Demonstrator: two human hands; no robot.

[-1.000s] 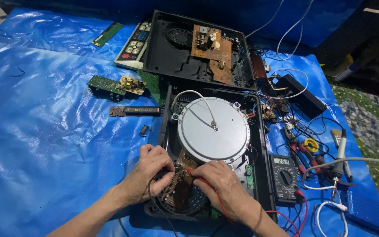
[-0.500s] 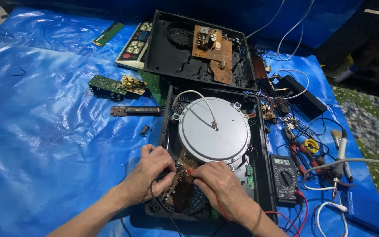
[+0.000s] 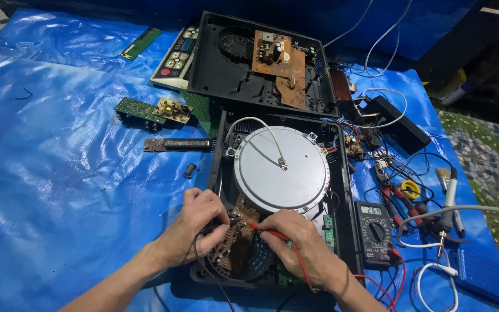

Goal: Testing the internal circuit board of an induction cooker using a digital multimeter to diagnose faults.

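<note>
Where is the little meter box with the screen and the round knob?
In the head view, the multimeter lies on the blue tarp at the lower right, just beside the open black appliance case and right of the right hand.

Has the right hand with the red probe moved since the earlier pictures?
No. The right hand sits at the same spot below the round silver disc, with the red probe on the brown circuit board.

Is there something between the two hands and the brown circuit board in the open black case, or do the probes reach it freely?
Nothing visible stands between. The left hand rests at the left edge of the brown circuit board; the right hand holds a red probe with its tip on the board. The round silver disc lies beside the board, farther from the person.
</note>
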